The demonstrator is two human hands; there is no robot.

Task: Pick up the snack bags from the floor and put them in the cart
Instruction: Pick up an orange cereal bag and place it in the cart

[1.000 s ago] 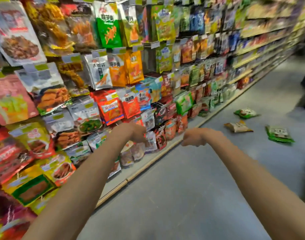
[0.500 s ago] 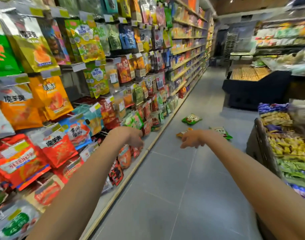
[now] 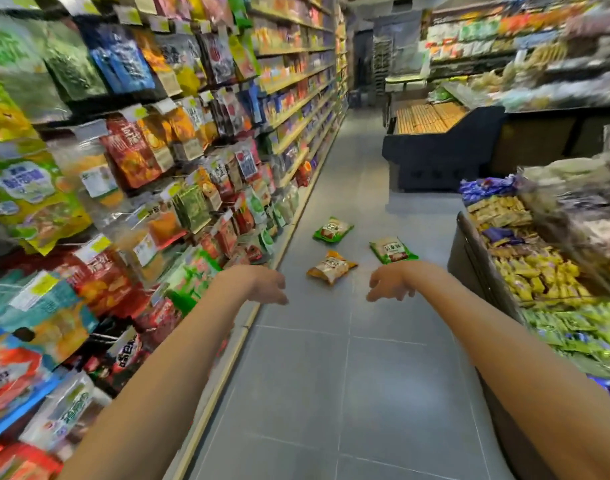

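The left hand (image 3: 267,285) is hanging empty, its fingers loosely curled. Beyond these fingers the orange snack bag (image 3: 331,266) and the far green bag (image 3: 333,230) are lying flat on the floor (image 3: 314,375), long axes slanting away rightward. The right hand (image 3: 388,284) is also holding nothing, fingers relaxed; the near green bag (image 3: 392,250) is lying just beyond its wrist. I judge nothing is picked up yet; no cart is showing.

A green snack bag (image 3: 333,229) lies flat on the floor (image 3: 324,375) at mid-frame. A second green bag (image 3: 392,250) lies to its right. An orange bag (image 3: 331,266) lies just below.
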